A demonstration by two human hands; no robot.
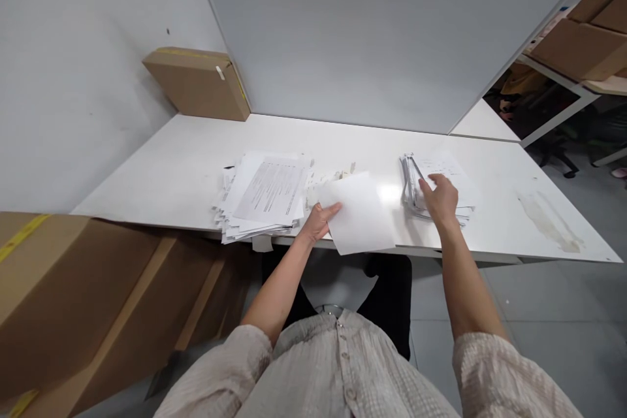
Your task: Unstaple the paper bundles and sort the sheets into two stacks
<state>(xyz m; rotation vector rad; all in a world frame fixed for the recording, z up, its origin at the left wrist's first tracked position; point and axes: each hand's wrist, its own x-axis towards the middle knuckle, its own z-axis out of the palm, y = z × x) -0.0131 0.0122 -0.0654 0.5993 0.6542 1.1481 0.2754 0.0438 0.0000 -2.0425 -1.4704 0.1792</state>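
Note:
A blank white sheet of paper [361, 215] is pinched at its left side by my left hand [320, 221], thumb on top. It tilts over the table's front edge. To the right, my right hand [441, 197] is over a stack of papers [453, 170], thumb and fingers apart; whether the fingertips touch the top sheet I cannot tell. Grey, shiny-looking edges [410, 176] show along that stack's left side. Left of my left hand lies a messy pile of printed sheets [272, 189], with lines of text on the top page.
All this is on a white table [161, 173] against a grey panel [343, 32]. A cardboard box [200, 85] stands in the back left corner. Larger cartons [88, 294] crowd the lower left. More boxes [582, 46] rest on another table at right.

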